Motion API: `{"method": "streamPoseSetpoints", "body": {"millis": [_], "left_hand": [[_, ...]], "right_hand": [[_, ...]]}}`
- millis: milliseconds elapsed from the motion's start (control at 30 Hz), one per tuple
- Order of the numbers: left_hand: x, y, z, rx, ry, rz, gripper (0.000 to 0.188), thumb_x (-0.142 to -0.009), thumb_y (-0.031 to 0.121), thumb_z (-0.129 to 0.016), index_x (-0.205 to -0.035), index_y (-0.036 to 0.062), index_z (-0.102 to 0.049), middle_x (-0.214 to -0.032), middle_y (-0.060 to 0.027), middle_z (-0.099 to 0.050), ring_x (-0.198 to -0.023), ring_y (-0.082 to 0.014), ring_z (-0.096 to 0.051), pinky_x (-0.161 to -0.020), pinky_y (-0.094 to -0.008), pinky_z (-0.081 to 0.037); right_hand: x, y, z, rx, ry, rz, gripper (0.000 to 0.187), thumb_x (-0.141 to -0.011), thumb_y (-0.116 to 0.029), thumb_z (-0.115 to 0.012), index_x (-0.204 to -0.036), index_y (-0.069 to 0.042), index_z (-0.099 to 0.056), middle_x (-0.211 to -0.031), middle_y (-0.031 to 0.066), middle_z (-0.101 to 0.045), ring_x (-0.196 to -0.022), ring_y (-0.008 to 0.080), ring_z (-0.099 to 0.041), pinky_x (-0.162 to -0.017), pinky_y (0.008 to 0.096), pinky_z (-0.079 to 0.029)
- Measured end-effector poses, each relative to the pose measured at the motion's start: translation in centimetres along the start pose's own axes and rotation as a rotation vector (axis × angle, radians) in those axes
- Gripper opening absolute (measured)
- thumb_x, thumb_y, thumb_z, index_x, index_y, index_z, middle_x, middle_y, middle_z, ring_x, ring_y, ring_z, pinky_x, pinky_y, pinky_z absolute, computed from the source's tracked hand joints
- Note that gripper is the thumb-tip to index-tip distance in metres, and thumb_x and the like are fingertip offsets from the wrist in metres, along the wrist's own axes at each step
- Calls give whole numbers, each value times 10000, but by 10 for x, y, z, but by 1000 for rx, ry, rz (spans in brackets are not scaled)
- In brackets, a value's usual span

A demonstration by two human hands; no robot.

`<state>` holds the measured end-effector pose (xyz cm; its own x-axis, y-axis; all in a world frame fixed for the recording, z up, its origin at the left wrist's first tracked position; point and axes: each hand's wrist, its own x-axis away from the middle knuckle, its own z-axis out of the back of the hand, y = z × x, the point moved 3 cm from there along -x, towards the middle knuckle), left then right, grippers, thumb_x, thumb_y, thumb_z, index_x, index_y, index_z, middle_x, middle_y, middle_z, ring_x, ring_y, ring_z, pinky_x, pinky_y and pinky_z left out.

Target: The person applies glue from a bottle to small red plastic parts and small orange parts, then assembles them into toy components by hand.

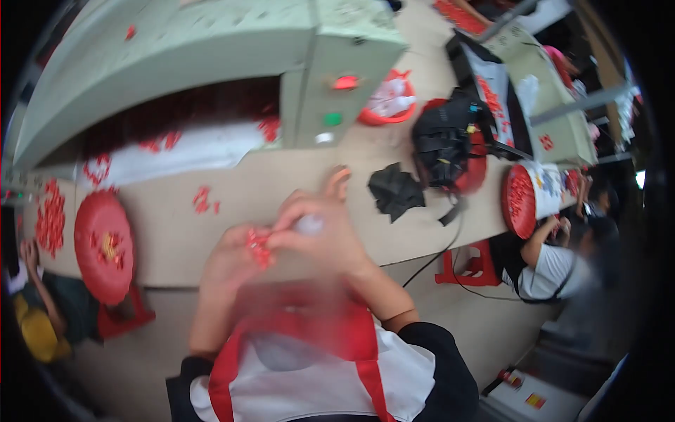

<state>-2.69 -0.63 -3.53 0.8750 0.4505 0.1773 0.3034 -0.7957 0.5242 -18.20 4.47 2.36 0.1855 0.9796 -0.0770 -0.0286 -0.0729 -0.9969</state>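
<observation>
My left hand (228, 257) is raised over the near edge of the table, its fingers closed around a small cluster of red pieces (260, 247). From the right, my right hand (320, 228) meets it, thumb and fingertips pinching at the same red pieces. A whitish round patch (309, 224) shows at my right hand; blur hides what it is. The exact kind of the red pieces is too small and smeared to tell. Farther back on the table lie several loose red pieces (202, 200).
A pale green machine (351, 46) stands behind, white sheet (176, 151) at its opening. At left are a red tray (84, 232) and a red pile (49, 225). A black crumpled sheet (396, 191), black bag (446, 141) and red basket (404, 116) are right. Co-workers sit both sides.
</observation>
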Motion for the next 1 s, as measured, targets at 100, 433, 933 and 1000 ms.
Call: {"method": "streamPoseSetpoints", "body": {"millis": [100,433,933,1000], "left_hand": [[-10,-13,1,192,-77,49,366,-739,157,-709,-1057,52,-562,-922,-108,-583,-761,-190,-497,-608,-251,-409],[-8,-27,12,591,-218,81,347,-826,126,-621,-1135,19,-504,-1078,-101,-532,-906,-182,-529,-686,-201,-465],[-15,-19,5,-106,164,-267,276,-810,40,-602,-1079,12,-549,-1053,-107,-561,-902,-197,-562,-754,-269,-468],[-14,-20,-12,-168,207,-363,263,-798,2,-600,-1058,6,-561,-1047,-108,-555,-912,-192,-557,-756,-289,-474]], "right_hand": [[6,15,4,-129,-11,-101,117,-689,-29,-710,-731,-9,-602,-780,37,-566,-747,109,-544,-667,250,-430],[19,73,48,761,396,-120,195,-688,-119,-722,-824,-18,-626,-798,66,-586,-703,198,-594,-628,293,-465],[27,20,8,-358,283,-24,130,-776,3,-643,-901,35,-630,-877,76,-591,-703,122,-595,-611,208,-471],[25,17,-9,48,219,185,144,-771,27,-628,-914,27,-639,-887,78,-580,-717,120,-590,-620,216,-477]]}}
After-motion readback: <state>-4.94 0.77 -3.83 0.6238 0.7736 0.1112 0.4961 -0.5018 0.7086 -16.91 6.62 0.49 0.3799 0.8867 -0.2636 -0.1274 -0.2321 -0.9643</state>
